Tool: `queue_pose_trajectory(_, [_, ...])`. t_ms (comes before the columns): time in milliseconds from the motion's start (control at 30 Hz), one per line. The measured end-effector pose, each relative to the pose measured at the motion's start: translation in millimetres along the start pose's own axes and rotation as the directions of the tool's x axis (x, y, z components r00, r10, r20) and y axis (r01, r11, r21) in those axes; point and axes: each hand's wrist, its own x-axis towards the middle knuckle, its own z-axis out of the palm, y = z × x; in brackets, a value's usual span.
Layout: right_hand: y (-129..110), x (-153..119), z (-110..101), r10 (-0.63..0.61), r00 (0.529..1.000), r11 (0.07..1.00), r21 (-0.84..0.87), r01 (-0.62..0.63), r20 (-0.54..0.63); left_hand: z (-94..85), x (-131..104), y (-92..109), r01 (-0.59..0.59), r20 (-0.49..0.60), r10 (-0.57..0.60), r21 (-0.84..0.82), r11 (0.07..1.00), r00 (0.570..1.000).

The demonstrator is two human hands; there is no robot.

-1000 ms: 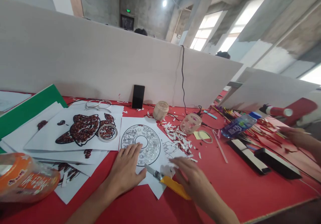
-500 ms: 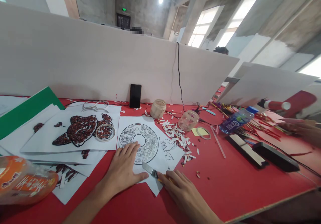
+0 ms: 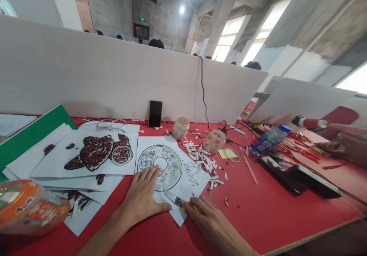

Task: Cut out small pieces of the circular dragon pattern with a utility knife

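My right hand point(image 3: 205, 214) grips the yellow-handled metal knife point(image 3: 172, 197), slanting away leftward over white ring-printed paper point(image 3: 172, 160); my left hand point(image 3: 146, 195) splays there.

Left grip point(image 3: 145, 195) palm down, fingers point(image 3: 148, 175) extended, thumb point(image 3: 163, 207) spread wide, right grip point(image 3: 203, 212) curled, knuckles up, both forearms point(image 3: 107, 231) bare, slanting inward

The red worktop point(image 3: 252, 217) carries, at left, a pile of papers point(image 3: 51, 169) partly over a green board point(image 3: 40, 129), with an orange-labelled jar point(image 3: 37, 210) nearer. Mid-worktop lies a sheet with a round drawing point(image 3: 171, 169), a phone point(image 3: 155, 114) upright behind it. White scraps point(image 3: 198, 151) and a bottle point(image 3: 265, 141) lie rightward.
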Motion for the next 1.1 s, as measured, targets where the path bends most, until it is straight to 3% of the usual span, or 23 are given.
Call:
queue_pose_trajectory(233, [4.0, -1.7, -5.9, 0.027, 1.0, 0.979, 0.203, -0.024, -0.013, 1.2, -0.9, 0.1, 0.001, -0.007, -0.001, -0.002, 1.0, 1.0])
queue_pose_trajectory(333, [7.1, -4.7, -7.1, 0.128, 0.992, 0.936, 0.332, -0.115, -0.02, 0.3, -0.4, 0.6, 0.007, -0.002, -0.007, -0.011, 1.0, 1.0])
queue_pose_trajectory(400, [11.6, -2.5, -9.8, 0.26, 0.965, 0.891, 0.397, -0.222, -0.044, -0.7, -0.6, 0.2, 0.015, 0.007, -0.015, -0.019, 1.0, 1.0])
queue_pose_trajectory(533, [32.3, 21.7, -14.0, 0.482, 0.861, 0.814, 0.446, -0.371, -0.162, 0.1, -3.9, -1.9, -0.007, -0.002, 0.007, -0.045, 0.999, 1.0])
queue_pose_trajectory(600, [46.9, 42.7, -11.7, 0.509, 0.837, 0.822, 0.401, -0.405, -0.198, 2.0, -5.4, -2.3, -0.033, -0.04, 0.031, -0.052, 0.998, 0.999])
queue_pose_trajectory(733, [70.6, 83.5, 2.8, 0.488, 0.836, 0.871, 0.08, -0.485, -0.25, 0.8, -2.5, -6.6, -0.086, -0.22, 0.08, -0.018, 0.996, 0.972])
queue_pose_trajectory(800, [76.0, 95.4, 11.5, 0.501, 0.826, 0.854, -0.007, -0.52, -0.257, -6.2, 1.4, -16.2, -0.083, -0.365, 0.104, 0.071, 0.994, 0.925])
queue_pose_trajectory(867, [77.9, 99.9, 18.4, 0.514, 0.818, 0.838, -0.054, -0.543, -0.259, -16.8, 4.4, -32.3, 0.02, -0.499, 0.083, 0.198, 0.98, 0.862])
queue_pose_trajectory(1000, [79.0, 95.6, 22.8, 0.513, 0.818, 0.824, -0.118, -0.554, -0.26, -36.9, 3.4, -68.6, 0.218, -0.51, -0.009, 0.351, 0.911, 0.86])
queue_pose_trajectory(1100, [77.3, 92.4, 19.6, 0.484, 0.816, 0.831, -0.127, -0.542, -0.316, -43.7, 0.7, -77.5, 0.222, -0.499, -0.029, 0.333, 0.917, 0.866])
